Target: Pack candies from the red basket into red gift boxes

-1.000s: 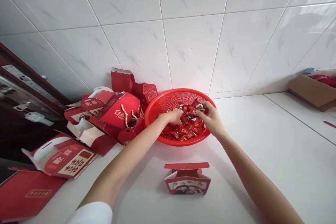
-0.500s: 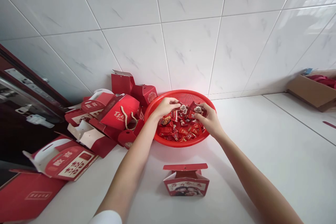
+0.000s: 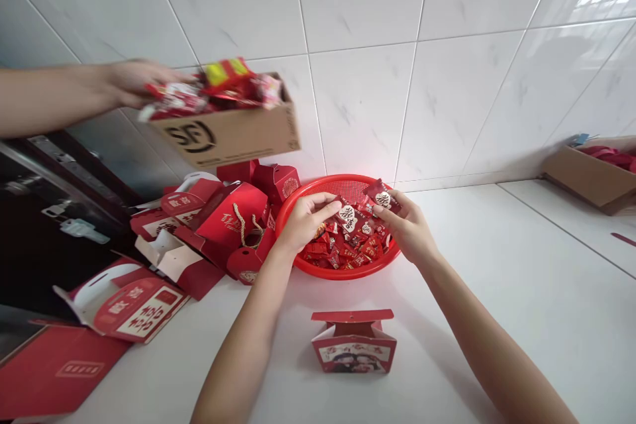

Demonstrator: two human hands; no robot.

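Over the red plastic basket (image 3: pixel 342 274), which holds many wrapped candies (image 3: pixel 358 250), both my hands are closed on candy packets. My left hand (image 3: pixel 304 220) pinches a dark red candy packet (image 3: pixel 349 217) with a pale printed label. In my right hand (image 3: pixel 411 228) is another dark red candy packet (image 3: pixel 382 197) of the same look, with a smaller bright red wrapper beside it near the thumb. A small red gift box (image 3: pixel 354 350) stands with its top open on the white table between my forearms.
Another person's hand (image 3: pixel 142 79) holds a cardboard box (image 3: pixel 233 136) of wrapped sweets over the left side. Below it lies a heap of red gift boxes (image 3: pixel 226 215). Another cardboard box (image 3: pixel 589 175) stands far right. A tiled wall (image 3: pixel 358 99) runs behind the basket.
Another person's arm has come in from the left with a cardboard box of sweets. My left hand has raised its candy packet into clearer view; my right hand has shifted slightly right.
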